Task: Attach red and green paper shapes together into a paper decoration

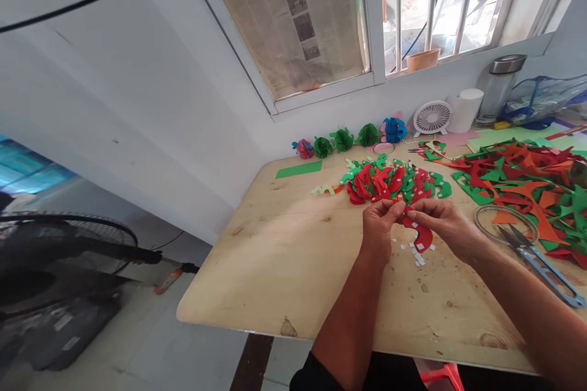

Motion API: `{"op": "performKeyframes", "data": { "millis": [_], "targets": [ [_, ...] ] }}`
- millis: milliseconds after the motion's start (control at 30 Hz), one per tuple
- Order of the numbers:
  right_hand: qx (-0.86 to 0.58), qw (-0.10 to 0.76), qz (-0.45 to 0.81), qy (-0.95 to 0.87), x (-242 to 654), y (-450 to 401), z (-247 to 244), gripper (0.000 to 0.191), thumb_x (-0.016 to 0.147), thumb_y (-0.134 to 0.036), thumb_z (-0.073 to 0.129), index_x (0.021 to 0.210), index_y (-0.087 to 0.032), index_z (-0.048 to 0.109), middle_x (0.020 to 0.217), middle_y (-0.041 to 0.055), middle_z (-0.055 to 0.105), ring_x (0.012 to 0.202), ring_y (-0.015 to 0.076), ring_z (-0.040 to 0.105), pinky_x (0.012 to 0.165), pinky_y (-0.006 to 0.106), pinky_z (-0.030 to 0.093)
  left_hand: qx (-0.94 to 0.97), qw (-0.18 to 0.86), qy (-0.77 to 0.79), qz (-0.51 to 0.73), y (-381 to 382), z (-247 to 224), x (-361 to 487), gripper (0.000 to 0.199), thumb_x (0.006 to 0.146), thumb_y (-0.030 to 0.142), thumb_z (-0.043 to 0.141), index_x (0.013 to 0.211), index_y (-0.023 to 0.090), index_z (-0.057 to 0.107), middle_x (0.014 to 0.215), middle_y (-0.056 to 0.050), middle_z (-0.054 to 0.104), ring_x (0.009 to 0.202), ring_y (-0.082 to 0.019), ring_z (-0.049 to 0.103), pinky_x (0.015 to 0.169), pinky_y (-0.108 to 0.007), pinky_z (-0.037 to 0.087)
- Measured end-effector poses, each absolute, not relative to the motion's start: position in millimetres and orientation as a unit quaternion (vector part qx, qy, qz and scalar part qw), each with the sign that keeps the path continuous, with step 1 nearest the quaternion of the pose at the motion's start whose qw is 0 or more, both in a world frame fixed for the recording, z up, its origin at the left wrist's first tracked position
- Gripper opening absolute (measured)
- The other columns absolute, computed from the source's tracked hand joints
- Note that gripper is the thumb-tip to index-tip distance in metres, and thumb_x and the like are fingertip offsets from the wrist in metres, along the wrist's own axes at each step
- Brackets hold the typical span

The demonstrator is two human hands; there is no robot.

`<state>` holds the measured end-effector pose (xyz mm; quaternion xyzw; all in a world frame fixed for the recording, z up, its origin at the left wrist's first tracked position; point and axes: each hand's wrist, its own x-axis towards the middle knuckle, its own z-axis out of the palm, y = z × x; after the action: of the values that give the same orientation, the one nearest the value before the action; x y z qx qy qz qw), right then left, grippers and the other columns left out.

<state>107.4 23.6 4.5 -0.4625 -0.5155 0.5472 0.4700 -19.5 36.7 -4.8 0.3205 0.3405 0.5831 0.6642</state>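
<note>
My left hand (381, 222) and my right hand (440, 223) come close together over the table, fingers pinched. Between them they hold a curved red paper cutout (424, 237), whose lower end hangs toward the tabletop. Small white squares (419, 256) lie scattered beneath it, some against its edge. Right behind my fingers is a pile of red and green paper cutouts (380, 180), several bearing little white squares. To the right of my right hand, blue-handled thread snips (541, 266) rest partly over a clear ring-shaped roll (486, 223).
A heap of red, orange and green paper scraps (527, 180) covers the table's right side. Folded paper figures (343, 139) line the wall beside a small white fan (431, 117) and a glass bottle (501, 88). A green paper strip (299, 169) lies at the back left of the wooden table (275, 256).
</note>
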Motion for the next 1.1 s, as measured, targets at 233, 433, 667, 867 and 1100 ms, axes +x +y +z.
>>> {"op": "performKeyframes", "data": {
  "millis": [233, 433, 667, 867, 1100],
  "targets": [
    [-0.495, 0.454, 0.471, -0.572, 106, 22, 5, 0.039, 0.066, -0.055, 0.066, 0.064, -0.016, 0.063, 0.055, -0.0008, 0.054, 0.049, 0.0096, 0.044, 0.042, 0.022, 0.032, 0.277, 0.684, 0.337, 0.585, 37, -2, -20, 0.025, 0.053, 0.026, 0.077, 0.056, 0.013, 0.056, 0.053, 0.003, 0.056, 0.049, -0.005, 0.049, 0.055, -0.02, 0.04],
    [-0.489, 0.495, 0.51, -0.507, 108, 27, 0, 0.036, 0.062, -0.052, 0.071, 0.066, -0.017, 0.064, 0.059, -0.0016, 0.057, 0.053, 0.009, 0.045, 0.047, 0.021, 0.034, 0.342, 0.689, 0.352, 0.534, 40, -9, -20, 0.037, 0.057, 0.045, 0.074, 0.072, 0.013, 0.062, 0.059, 0.002, 0.057, 0.05, -0.008, 0.051, 0.05, -0.022, 0.04],
    [-0.489, 0.53, 0.517, -0.461, 110, 29, -2, 0.031, 0.062, -0.048, 0.073, 0.072, -0.019, 0.065, 0.063, -0.0007, 0.06, 0.057, 0.0119, 0.05, 0.053, 0.023, 0.04, 0.427, 0.642, 0.407, 0.489, 38, -15, -17, 0.032, 0.059, 0.042, 0.072, 0.064, 0.013, 0.061, 0.054, -0.001, 0.06, 0.05, -0.01, 0.055, 0.052, -0.022, 0.039],
    [-0.487, 0.526, 0.518, -0.466, 110, 27, 1, 0.03, 0.069, -0.051, 0.066, 0.073, -0.021, 0.065, 0.063, -0.0011, 0.06, 0.058, 0.0132, 0.051, 0.056, 0.025, 0.04, 0.407, 0.623, 0.408, 0.528, 39, -16, -16, 0.027, 0.06, 0.038, 0.071, 0.063, 0.013, 0.062, 0.051, -0.002, 0.061, 0.046, -0.01, 0.053, 0.05, -0.022, 0.038],
    [-0.522, 0.466, 0.472, -0.537, 114, 31, -1, 0.035, 0.067, -0.054, 0.066, 0.067, -0.018, 0.064, 0.062, 0.0002, 0.06, 0.057, 0.0124, 0.047, 0.052, 0.025, 0.036, 0.369, 0.604, 0.415, 0.571, 40, -11, -17, 0.025, 0.06, 0.035, 0.072, 0.061, 0.012, 0.061, 0.049, -0.001, 0.059, 0.045, -0.009, 0.052, 0.05, -0.022, 0.041]
  ]
}}
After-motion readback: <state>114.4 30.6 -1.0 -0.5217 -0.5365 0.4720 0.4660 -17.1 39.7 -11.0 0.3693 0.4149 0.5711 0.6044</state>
